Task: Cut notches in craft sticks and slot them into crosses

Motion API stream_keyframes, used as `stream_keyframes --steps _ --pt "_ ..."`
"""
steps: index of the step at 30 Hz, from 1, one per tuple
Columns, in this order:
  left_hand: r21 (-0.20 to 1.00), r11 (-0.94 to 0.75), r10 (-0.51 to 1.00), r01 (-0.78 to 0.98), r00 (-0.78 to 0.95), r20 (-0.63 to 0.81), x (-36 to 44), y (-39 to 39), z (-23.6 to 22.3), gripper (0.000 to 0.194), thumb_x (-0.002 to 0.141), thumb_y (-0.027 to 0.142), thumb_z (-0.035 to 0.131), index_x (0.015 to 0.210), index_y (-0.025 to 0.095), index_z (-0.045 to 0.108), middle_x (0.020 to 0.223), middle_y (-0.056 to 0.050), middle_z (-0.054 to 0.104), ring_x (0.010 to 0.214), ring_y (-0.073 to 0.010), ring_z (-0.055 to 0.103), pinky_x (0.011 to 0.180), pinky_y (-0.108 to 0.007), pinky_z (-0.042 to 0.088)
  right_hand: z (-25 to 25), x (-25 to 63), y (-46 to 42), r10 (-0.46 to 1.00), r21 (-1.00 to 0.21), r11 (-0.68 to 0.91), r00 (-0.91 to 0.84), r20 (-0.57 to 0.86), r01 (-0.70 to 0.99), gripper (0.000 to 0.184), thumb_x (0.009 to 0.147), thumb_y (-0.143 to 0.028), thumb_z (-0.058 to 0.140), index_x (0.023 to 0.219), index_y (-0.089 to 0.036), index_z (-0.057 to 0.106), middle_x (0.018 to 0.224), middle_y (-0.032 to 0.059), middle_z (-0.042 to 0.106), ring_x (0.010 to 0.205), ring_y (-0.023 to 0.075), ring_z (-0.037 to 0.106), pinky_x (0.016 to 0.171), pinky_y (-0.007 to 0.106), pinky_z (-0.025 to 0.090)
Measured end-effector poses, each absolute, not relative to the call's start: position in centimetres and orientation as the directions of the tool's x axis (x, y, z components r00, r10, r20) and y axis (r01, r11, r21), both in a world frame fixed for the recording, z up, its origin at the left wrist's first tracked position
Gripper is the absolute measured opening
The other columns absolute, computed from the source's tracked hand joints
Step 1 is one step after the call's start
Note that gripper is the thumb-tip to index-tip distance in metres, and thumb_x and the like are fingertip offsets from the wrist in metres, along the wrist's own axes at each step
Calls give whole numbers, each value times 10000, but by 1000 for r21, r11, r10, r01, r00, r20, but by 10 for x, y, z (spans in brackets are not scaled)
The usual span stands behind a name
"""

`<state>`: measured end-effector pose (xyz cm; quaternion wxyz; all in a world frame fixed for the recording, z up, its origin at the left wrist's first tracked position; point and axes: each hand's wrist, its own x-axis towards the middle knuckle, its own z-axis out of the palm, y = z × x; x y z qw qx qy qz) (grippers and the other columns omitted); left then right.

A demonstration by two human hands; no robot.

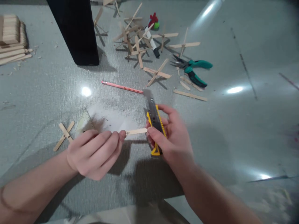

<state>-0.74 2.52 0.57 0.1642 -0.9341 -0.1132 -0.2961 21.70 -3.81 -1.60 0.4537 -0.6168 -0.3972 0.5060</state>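
Observation:
My left hand (pixel 98 152) is closed on one end of a wooden craft stick (pixel 136 132), its fingers curled. A small dark mark shows on the stick close to those fingertips. In my right hand (pixel 175 137) lies a yellow and black utility knife (pixel 156 121), its blade out and pointing away from me. The right thumb reaches the far end of the stick. Left of my left hand, two craft sticks form a cross (pixel 64 136) on the table. A pink pencil (pixel 122 87) lies beyond the knife tip.
Several crossed craft sticks (pixel 157 73) spread across the back, around a white marker (pixel 151 42). Green-handled pliers (pixel 195 71) lie to the right, near a loose stick (pixel 190 95). A black upright slab (pixel 77 34) stands at back left, beside stacked sticks (pixel 11 34).

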Motion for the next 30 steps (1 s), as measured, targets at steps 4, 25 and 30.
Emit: stream_keyframes --steps 4,25,30 --pt "-304 -912 69 274 835 546 -7 22 8 181 819 46 782 734 203 750 785 7 760 630 -102 655 425 -226 464 -17 213 -33 941 -920 -324 20 -337 -220 515 819 -320 716 1244 -276 429 792 -62 649 465 83 563 410 214 454" --pt "16 -884 392 466 724 568 -8 25 -19 94 908 175 701 1000 166 681 831 -2 753 665 -142 691 557 -287 495 -25 195 -36 959 -957 -275 50 -280 -92 486 794 -294 741 1174 -241 443 764 -74 631 541 91 611 488 218 493" --pt "105 -891 420 442 713 561 -8 29 -21 54 936 180 666 987 172 682 828 -2 743 655 -124 679 573 -267 506 -25 197 -36 973 -973 -229 25 -230 -43 461 801 -288 722 1166 -241 445 765 -65 639 549 92 591 506 232 478"
